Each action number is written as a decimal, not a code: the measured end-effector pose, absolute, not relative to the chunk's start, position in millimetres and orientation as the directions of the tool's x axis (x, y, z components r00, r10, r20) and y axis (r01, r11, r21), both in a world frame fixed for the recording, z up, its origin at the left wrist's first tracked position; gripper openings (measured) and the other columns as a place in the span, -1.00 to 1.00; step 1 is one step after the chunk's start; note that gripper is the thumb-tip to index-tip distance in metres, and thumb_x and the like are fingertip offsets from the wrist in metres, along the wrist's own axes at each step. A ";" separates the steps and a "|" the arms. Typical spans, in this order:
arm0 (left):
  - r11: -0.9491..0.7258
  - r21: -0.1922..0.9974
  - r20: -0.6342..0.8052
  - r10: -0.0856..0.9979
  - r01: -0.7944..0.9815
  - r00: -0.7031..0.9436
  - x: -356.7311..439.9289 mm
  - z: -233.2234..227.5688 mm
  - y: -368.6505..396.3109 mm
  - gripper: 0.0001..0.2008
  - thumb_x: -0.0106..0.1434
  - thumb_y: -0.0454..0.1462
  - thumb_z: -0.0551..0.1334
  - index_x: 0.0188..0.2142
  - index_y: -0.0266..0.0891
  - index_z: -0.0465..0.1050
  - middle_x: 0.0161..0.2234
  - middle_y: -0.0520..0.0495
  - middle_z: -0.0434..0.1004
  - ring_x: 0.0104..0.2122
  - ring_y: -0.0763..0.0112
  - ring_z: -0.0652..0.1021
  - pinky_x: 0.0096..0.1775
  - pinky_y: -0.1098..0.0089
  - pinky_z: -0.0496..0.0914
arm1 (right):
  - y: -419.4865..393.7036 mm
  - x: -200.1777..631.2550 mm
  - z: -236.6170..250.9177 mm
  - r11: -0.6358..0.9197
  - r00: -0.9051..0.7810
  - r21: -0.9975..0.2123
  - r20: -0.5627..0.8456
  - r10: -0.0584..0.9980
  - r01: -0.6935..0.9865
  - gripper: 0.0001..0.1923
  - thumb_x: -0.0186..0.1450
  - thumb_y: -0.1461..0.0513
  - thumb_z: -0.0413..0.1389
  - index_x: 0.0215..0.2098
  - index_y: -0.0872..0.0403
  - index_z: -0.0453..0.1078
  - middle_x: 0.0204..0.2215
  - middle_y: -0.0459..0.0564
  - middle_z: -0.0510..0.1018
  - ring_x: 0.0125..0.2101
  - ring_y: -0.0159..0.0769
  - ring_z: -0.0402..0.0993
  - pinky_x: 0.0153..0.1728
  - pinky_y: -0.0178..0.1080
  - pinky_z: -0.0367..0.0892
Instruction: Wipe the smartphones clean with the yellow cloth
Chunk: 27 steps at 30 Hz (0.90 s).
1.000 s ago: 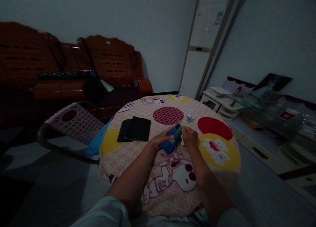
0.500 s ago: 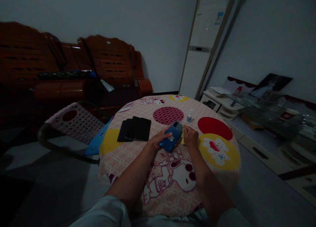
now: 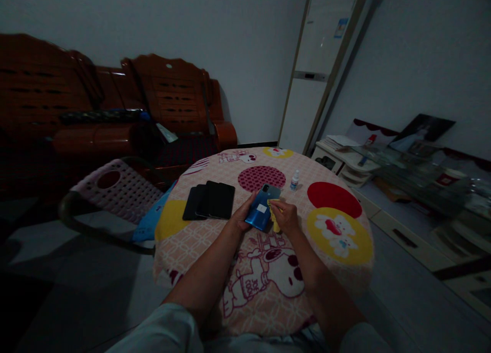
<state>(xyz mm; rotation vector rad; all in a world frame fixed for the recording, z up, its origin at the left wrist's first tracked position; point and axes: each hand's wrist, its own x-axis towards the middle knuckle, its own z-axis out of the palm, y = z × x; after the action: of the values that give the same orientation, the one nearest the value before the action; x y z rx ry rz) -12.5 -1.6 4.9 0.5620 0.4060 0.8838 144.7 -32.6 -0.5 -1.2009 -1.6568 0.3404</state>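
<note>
A blue smartphone [image 3: 258, 217], its back with a camera block and a white label turned up, is gripped along its left edge by my left hand [image 3: 242, 216]. My right hand [image 3: 287, 216] pinches a yellow cloth [image 3: 274, 221] against the phone's right side, and part of the cloth hangs below the fingers. Just beyond stands a small white bottle [image 3: 294, 180] with a blue label, upright on the table. To the left lie several dark flat devices [image 3: 215, 200], overlapping each other, possibly phones or tablets.
The round table wears a patterned pink tablecloth [image 3: 249, 312]. At its left stands a woven-back chair [image 3: 118, 189], with wooden seats [image 3: 169, 92] behind. A low cabinet [image 3: 399, 230] with a glass top runs along the right. A tall white air conditioner [image 3: 303, 102] stands at the back.
The phone has turned more upright and shifted slightly left, showing its label fully. My right hand has moved left with the cloth, from the phone's edge onto its back.
</note>
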 end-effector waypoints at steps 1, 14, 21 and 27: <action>0.497 0.609 -0.091 0.818 -0.619 0.568 -12.3 5.7 -0.9 -0.53 0.24 -0.03 0.18 0.05 -0.24 0.36 -0.15 -0.13 0.54 -0.22 0.31 0.56 -0.08 0.28 0.41 | -33.0 143.8 -0.6 0.464 -0.003 -0.697 0.553 0.833 0.547 -0.75 0.25 0.25 0.05 -0.22 0.06 0.55 -0.26 0.03 0.64 -0.23 -0.22 0.58 -0.19 -0.23 0.45; 0.627 0.621 -0.060 0.637 -0.471 0.768 -11.4 0.4 -3.0 -0.44 0.24 0.08 0.10 0.11 -0.18 0.27 -0.14 -0.26 0.51 -0.28 0.09 0.58 -0.25 0.06 0.45 | -28.8 157.7 -3.6 0.360 0.073 -0.571 0.598 0.798 0.737 -0.70 0.29 0.27 -0.03 -0.21 0.11 0.54 -0.25 0.08 0.64 -0.23 -0.20 0.57 -0.17 -0.26 0.41; 0.589 0.640 -0.048 0.672 -0.493 0.739 -11.3 1.9 -2.9 -0.51 0.30 0.02 0.05 0.07 -0.22 0.32 -0.15 -0.23 0.52 -0.30 0.18 0.58 -0.25 0.13 0.47 | -29.4 153.8 -4.9 0.409 -0.042 -0.504 0.591 0.806 0.761 -0.71 0.26 0.30 -0.01 -0.20 0.10 0.54 -0.24 0.08 0.63 -0.24 -0.19 0.57 -0.16 -0.25 0.40; 0.586 0.657 -0.057 0.665 -0.474 0.744 -9.3 2.9 -4.5 -0.45 0.27 0.08 0.03 0.07 -0.22 0.32 -0.18 -0.23 0.53 -0.33 0.18 0.58 -0.26 0.13 0.46 | -30.3 152.8 -3.3 0.390 -0.033 -0.482 0.596 0.803 0.785 -0.71 0.28 0.30 -0.03 -0.19 0.08 0.53 -0.24 0.07 0.63 -0.25 -0.20 0.57 -0.18 -0.24 0.41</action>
<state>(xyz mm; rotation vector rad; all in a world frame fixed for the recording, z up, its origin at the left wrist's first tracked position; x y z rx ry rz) -9.3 -4.5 2.9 0.6648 0.3132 0.6765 152.8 -30.3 -3.3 -1.3827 -1.7988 0.0264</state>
